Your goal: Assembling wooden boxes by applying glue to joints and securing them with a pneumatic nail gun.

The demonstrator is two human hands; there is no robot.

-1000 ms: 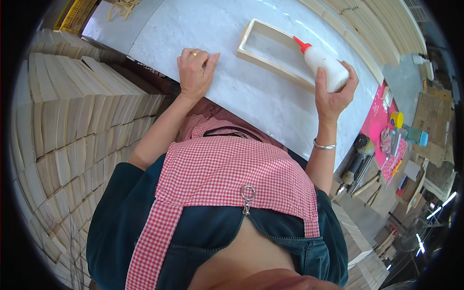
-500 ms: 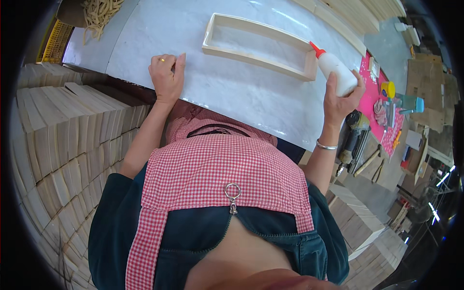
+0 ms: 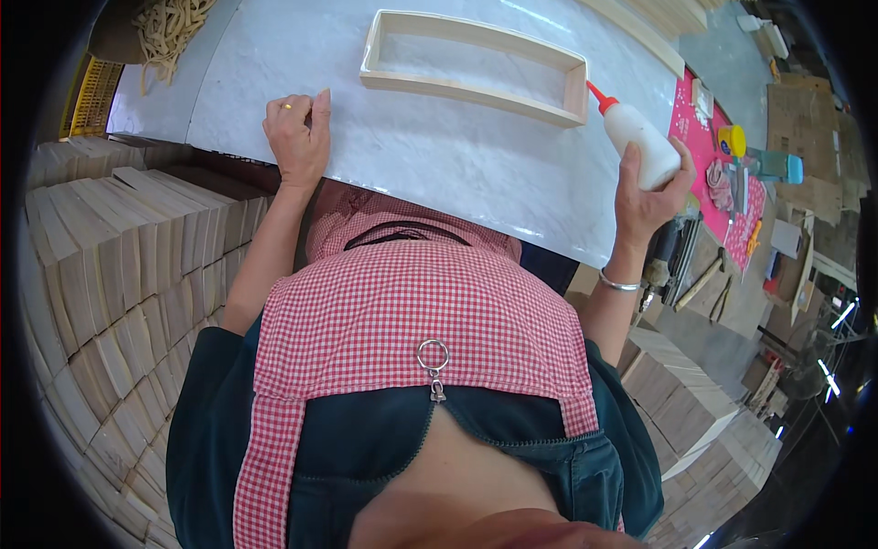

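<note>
A long, narrow wooden frame (image 3: 476, 97) rests on the pale marbled table, its four thin sides joined into a rectangle. My right hand (image 3: 647, 197) is wrapped round a white squeeze bottle (image 3: 640, 137) with a red pointed nozzle. The bottle is tilted, and its tip is at the outer side of the frame's right end; whether it touches I cannot tell. To the left of the frame, my left hand (image 3: 299, 137) lies at the table's near edge. Its fingers are curled in with the thumb out, and nothing shows in it.
Stacked wooden boards (image 3: 119, 247) rise at the left. Thin strips lie in a heap (image 3: 172, 37) at the far left, near a yellow crate (image 3: 94, 96). At the right, a pink surface carries a yellow tub (image 3: 732, 140). Long wooden pieces (image 3: 640, 32) lie along the far right.
The bottle's tip has come off the frame's top corner to just outside its right end. The frame, table and left hand appear slightly higher and further left in view.
</note>
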